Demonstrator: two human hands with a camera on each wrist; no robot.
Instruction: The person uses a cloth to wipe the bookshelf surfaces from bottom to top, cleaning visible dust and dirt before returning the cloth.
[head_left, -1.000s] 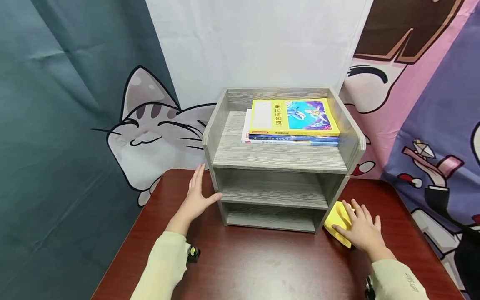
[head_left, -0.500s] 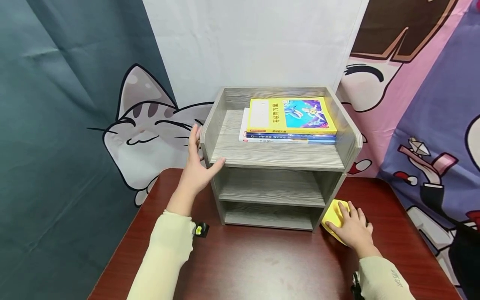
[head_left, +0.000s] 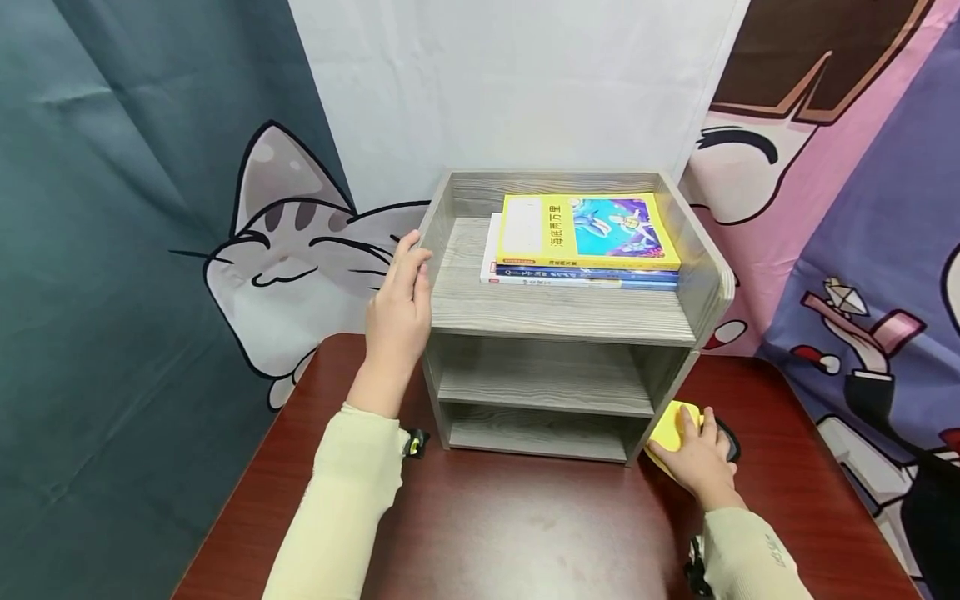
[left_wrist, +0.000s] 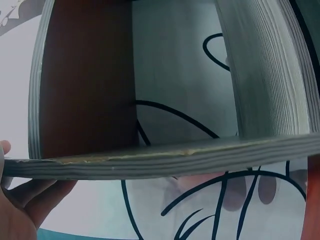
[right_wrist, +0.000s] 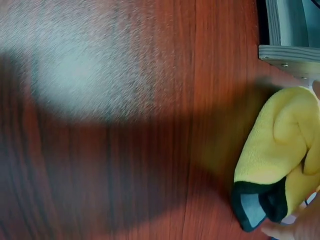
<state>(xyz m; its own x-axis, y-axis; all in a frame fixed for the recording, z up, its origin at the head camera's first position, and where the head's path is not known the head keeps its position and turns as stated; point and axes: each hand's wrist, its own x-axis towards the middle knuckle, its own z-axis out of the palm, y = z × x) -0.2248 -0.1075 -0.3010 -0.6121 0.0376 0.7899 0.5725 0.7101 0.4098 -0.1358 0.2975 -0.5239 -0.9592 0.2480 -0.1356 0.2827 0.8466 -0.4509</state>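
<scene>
A small grey wood-grain shelf (head_left: 562,312) stands on the table. My left hand (head_left: 397,321) holds the upper left side panel. In the left wrist view the thumb lies on one side of that panel (left_wrist: 175,160) and the other fingers (left_wrist: 50,197) on its far side. At the shelf's right foot lies a soft yellow fleecy thing (head_left: 667,429) with a black and grey end; its exact kind is unclear. My right hand (head_left: 703,458) grips it from above, fingers and thumb curled over it. Only fingers at the edge show in the right wrist view.
Several books (head_left: 585,229) lie stacked on the shelf's top, a yellow one uppermost. The reddish-brown table (head_left: 525,533) extends in front. Behind it hang cartoon-printed cloths (head_left: 300,250) and a white one (head_left: 517,83).
My left hand has risen from beside the shelf's lower left to its upper side panel and taken hold. My right hand's spread fingers have closed over the yellow thing, whose dark end now shows.
</scene>
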